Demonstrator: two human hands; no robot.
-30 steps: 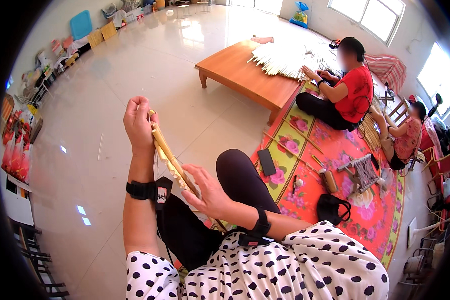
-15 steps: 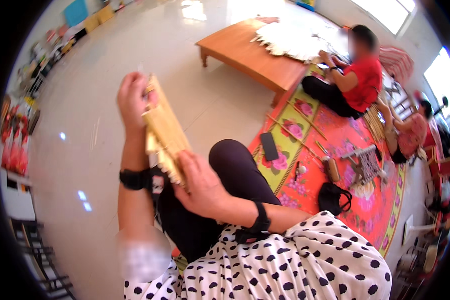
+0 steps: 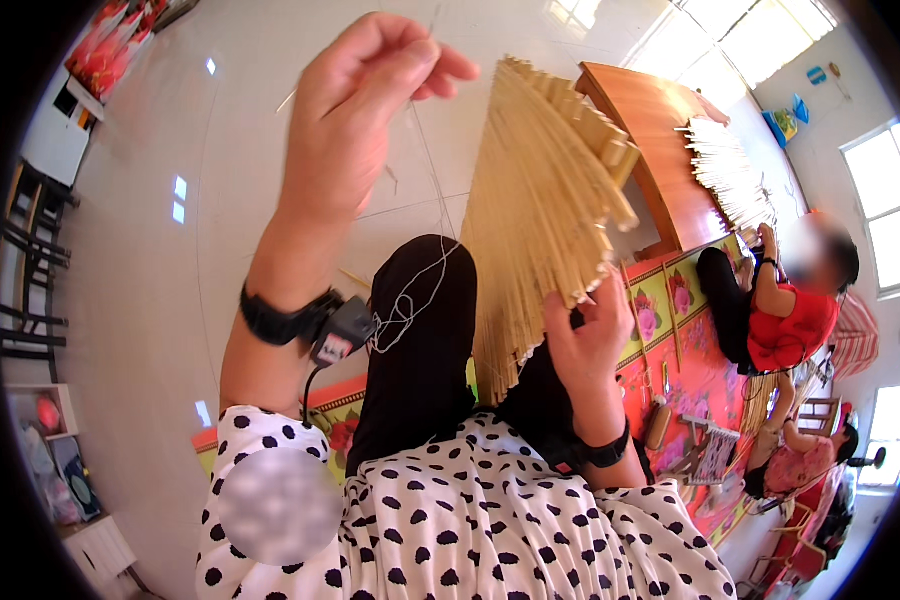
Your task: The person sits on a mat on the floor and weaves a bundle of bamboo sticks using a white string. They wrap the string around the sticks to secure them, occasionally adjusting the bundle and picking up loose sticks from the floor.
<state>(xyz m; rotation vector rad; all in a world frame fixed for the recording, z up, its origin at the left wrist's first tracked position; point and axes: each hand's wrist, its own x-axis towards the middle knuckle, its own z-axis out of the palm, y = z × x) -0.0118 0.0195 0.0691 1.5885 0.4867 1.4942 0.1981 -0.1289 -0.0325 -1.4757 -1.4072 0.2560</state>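
A person in a white blouse point(image 3: 450, 540) with black spots sits looking down at their own two bare hands. The left hand point(image 3: 350, 115) is raised, its thumb and forefinger pinched together on a thin strand point(image 3: 434, 17) that pokes up past the tips; it is too fine to tell whether this is needle or thread. The right hand point(image 3: 592, 340) grips the lower right edge of a fan of pale yellow stalks point(image 3: 530, 210), thumb and fingers pressed against the stalk ends. The fan is held upright over the lap, beside the dark left knee point(image 3: 425, 290). Loose white thread point(image 3: 400, 310) loops across that knee.

Beyond the fan, at upper right, stands a wooden table point(image 3: 640, 105). A second fan of pale stalks point(image 3: 725, 165) lies along its right edge. A co-worker in a red top point(image 3: 790, 325) sits at that edge, one hand by the stalks.

A red floral mat point(image 3: 655, 365) reaches out from the table's near edge. Thin sticks point(image 3: 673, 330) lie across its yellow-green border, and a folding stool point(image 3: 715, 455) stands toward its right edge, near another co-worker in a pink patterned top point(image 3: 802, 468).
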